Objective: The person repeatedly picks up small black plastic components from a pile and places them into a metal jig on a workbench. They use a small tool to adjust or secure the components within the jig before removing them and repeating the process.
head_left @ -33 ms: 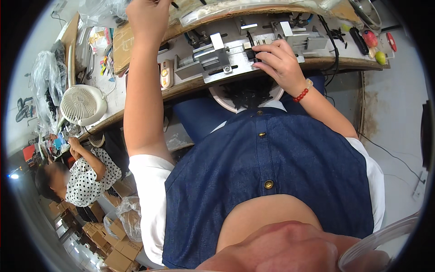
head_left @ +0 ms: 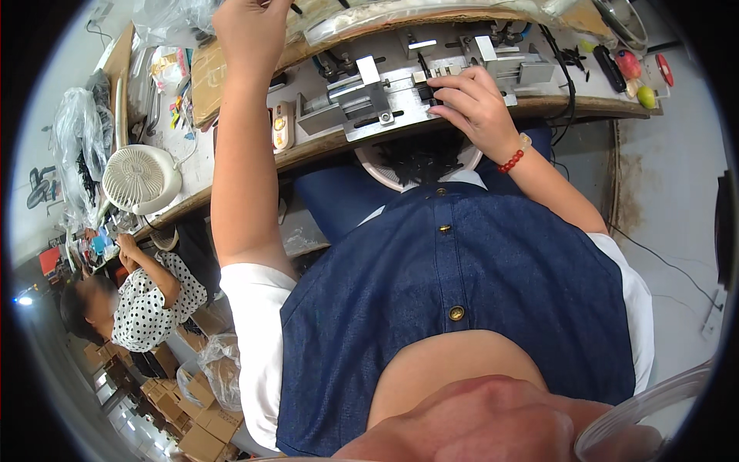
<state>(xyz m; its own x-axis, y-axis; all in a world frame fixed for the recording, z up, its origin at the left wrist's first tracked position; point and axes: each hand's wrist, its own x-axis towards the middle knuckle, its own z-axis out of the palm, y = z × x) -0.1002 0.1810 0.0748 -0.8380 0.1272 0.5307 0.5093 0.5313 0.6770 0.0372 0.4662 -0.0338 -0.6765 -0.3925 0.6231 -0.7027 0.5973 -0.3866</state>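
Note:
My right hand (head_left: 477,108) is at the metal clamping fixture (head_left: 377,96) on the bench, thumb and fingers bent around a small black part (head_left: 425,92) at its middle. A thin black strip stands up just behind that part. The fingertips partly cover the contact. My left hand (head_left: 252,35) reaches far forward to the top edge of the picture, beside a cardboard-edged tray (head_left: 296,58) with black pieces near it. Most of its fingers are cut off, so its grip cannot be made out.
A pink-rimmed basket (head_left: 373,171) of black strips sits at my lap under the bench edge. To the left stand a white fan (head_left: 142,179) and a white-orange device (head_left: 283,125). Black cables (head_left: 568,85) hang at the right. A co-worker in a dotted shirt (head_left: 150,312) sits far left.

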